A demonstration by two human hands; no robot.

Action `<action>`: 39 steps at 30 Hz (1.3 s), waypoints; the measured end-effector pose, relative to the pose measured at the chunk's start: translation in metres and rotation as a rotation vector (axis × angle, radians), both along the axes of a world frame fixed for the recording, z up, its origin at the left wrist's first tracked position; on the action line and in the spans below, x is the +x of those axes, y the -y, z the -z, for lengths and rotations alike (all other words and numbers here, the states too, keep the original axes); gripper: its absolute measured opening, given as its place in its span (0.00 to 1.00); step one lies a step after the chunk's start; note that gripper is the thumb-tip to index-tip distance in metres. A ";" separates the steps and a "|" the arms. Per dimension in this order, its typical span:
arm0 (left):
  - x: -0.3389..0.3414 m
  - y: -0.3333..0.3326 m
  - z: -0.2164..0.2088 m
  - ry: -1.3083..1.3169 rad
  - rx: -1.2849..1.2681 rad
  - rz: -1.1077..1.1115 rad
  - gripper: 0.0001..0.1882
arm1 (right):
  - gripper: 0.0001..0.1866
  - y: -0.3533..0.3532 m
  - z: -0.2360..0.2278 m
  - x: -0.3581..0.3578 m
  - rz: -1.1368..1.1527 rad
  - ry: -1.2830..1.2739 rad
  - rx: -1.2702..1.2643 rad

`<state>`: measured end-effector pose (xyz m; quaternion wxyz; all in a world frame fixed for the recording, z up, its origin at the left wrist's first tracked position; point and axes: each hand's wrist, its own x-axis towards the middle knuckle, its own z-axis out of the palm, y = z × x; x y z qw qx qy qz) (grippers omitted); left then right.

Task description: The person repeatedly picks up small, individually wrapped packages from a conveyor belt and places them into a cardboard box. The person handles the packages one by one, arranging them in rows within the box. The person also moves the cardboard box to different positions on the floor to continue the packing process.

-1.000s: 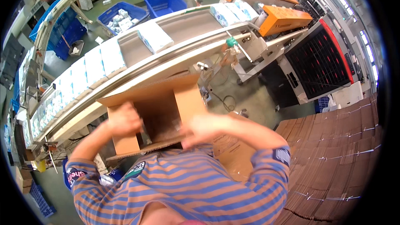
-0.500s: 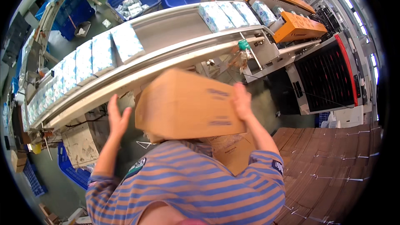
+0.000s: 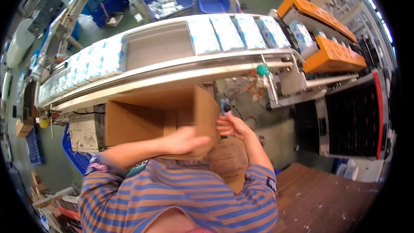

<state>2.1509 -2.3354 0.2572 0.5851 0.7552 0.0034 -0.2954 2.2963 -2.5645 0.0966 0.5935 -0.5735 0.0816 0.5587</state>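
Observation:
A brown cardboard box (image 3: 133,123) stands before me with its opening facing up and its inside bare. My left hand (image 3: 187,140) reaches across the box's near side toward its right wall, blurred, with fingers stretched out. Just right of that wall is my right hand (image 3: 235,127), fingers apart and holding nothing. Whether either hand touches the cardboard is hard to make out. Beyond the box runs a conveyor (image 3: 159,45) carrying white-and-blue soft packs (image 3: 226,32) in two groups.
An orange-covered machine (image 3: 334,56) stands at the conveyor's right end. Flattened brown cardboard (image 3: 323,194) is stacked at my lower right. More cardboard (image 3: 230,159) lies below my right hand. Blue bins (image 3: 213,0) sit past the conveyor; a dark red-edged panel (image 3: 353,121) stands right.
The box has turned from closed side showing to opening up and moved left. My left hand has crossed over to its right side; my right hand has come off it. Packs on the conveyor shifted left.

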 end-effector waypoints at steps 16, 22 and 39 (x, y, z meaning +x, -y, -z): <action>0.023 -0.140 0.055 1.122 0.750 -0.666 0.30 | 0.22 -0.061 -0.106 0.069 -0.188 1.913 -0.652; 0.192 -0.157 0.065 0.186 1.202 -0.607 0.60 | 0.18 -0.201 -0.147 0.057 -0.286 2.029 0.170; 0.028 -0.190 -0.022 1.360 0.955 -0.952 0.45 | 0.47 -0.162 -0.295 0.095 0.945 1.576 0.772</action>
